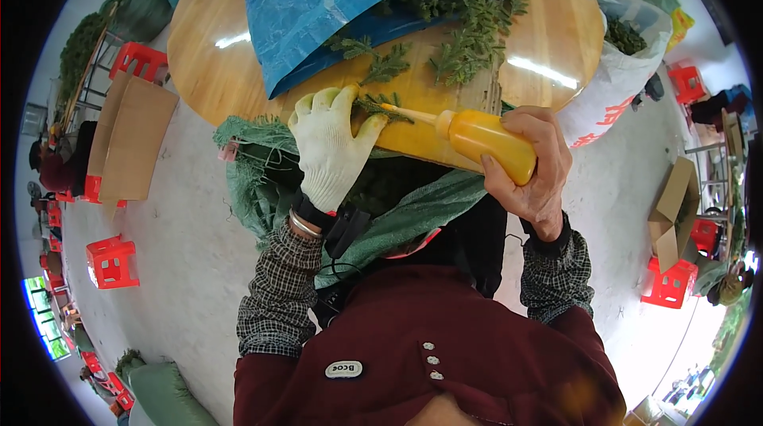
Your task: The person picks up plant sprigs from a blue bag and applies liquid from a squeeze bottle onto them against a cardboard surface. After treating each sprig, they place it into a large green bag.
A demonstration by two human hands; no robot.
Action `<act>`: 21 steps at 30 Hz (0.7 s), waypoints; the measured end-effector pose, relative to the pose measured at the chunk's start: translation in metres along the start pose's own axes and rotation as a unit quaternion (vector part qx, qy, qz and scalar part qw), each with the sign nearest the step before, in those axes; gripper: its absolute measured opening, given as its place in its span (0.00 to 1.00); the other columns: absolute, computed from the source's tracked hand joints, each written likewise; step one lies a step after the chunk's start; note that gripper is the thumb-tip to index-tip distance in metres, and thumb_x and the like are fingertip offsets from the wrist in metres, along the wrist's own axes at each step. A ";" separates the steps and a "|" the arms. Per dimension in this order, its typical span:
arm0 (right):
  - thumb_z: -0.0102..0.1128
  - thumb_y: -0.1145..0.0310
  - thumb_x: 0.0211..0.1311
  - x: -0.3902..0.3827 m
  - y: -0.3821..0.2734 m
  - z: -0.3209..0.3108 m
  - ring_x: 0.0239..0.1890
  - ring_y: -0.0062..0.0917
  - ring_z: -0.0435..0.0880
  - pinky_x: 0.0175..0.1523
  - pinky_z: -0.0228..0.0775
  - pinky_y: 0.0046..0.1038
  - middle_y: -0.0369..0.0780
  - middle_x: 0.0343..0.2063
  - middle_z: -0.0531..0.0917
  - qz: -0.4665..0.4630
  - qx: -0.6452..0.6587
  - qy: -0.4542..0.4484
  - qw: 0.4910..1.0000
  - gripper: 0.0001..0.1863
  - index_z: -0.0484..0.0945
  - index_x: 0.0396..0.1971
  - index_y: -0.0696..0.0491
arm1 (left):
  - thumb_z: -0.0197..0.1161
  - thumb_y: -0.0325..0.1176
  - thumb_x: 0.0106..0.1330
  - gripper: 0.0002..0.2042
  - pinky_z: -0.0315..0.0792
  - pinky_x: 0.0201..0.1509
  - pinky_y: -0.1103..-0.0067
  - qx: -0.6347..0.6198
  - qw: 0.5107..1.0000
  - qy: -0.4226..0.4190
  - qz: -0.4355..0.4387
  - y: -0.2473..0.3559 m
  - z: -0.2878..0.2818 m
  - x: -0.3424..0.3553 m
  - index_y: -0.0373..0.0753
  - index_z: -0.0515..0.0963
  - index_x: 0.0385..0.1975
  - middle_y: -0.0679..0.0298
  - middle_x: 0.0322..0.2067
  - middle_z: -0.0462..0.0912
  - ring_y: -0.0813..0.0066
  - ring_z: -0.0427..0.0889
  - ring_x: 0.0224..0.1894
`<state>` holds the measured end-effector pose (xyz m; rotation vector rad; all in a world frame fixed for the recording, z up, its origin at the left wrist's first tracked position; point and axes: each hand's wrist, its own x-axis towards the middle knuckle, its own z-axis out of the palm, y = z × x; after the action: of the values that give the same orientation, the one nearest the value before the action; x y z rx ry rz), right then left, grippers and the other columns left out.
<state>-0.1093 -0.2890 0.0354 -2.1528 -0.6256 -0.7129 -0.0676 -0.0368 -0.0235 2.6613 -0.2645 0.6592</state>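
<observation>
My left hand [327,148], in a white glove with yellowed fingertips, grips a small green evergreen sprig [391,106] between thumb and fingers. The bare right hand [540,164] is wrapped around a yellow squeeze bottle [494,142], tipped so that its long nozzle points left at the sprig. The nozzle tip meets or nearly meets the needles. Beneath both hands is a yellow-stained board [421,141] at the table's near edge. Another loose sprig [387,66] lies just beyond the left fingers.
On the round wooden table [208,48], a blue plastic bag [310,9] spills evergreen branches [473,25]. An opened green woven sack [429,205] with dark contents sits below the board. A white sack [616,68] stands at right. Red stools [112,262] and cardboard boxes [135,136] flank me.
</observation>
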 end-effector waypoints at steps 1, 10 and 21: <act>0.66 0.75 0.41 0.001 0.000 -0.002 0.37 0.35 0.81 0.43 0.76 0.31 0.48 0.37 0.78 0.003 0.001 -0.005 1.000 0.23 0.73 0.42 0.58 | 0.71 0.42 0.53 0.23 0.64 0.56 0.62 0.000 1.000 -0.010 -0.003 0.000 -0.002 0.001 0.38 0.79 0.47 0.58 0.46 0.78 0.56 0.72 0.52; 0.69 0.74 0.40 0.013 -0.008 -0.014 0.33 0.36 0.82 0.37 0.76 0.30 0.46 0.35 0.78 -0.045 -0.002 0.017 0.999 0.23 0.75 0.41 0.55 | 0.70 0.41 0.54 0.22 0.63 0.57 0.62 0.000 0.999 -0.046 -0.017 -0.001 -0.004 0.006 0.40 0.80 0.48 0.58 0.48 0.77 0.55 0.70 0.53; 0.73 0.75 0.37 0.012 -0.015 0.008 0.29 0.36 0.81 0.31 0.75 0.31 0.43 0.35 0.78 -0.104 -0.033 0.003 0.994 0.23 0.78 0.40 0.53 | 0.71 0.44 0.52 0.22 0.64 0.54 0.60 -0.003 1.000 -0.026 -0.003 -0.001 -0.002 0.008 0.40 0.80 0.45 0.58 0.44 0.77 0.54 0.71 0.51</act>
<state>-0.1080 -0.2717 0.0469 -2.1656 -0.8417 -0.8616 -0.0616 -0.0354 -0.0184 2.6755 -0.2714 0.5885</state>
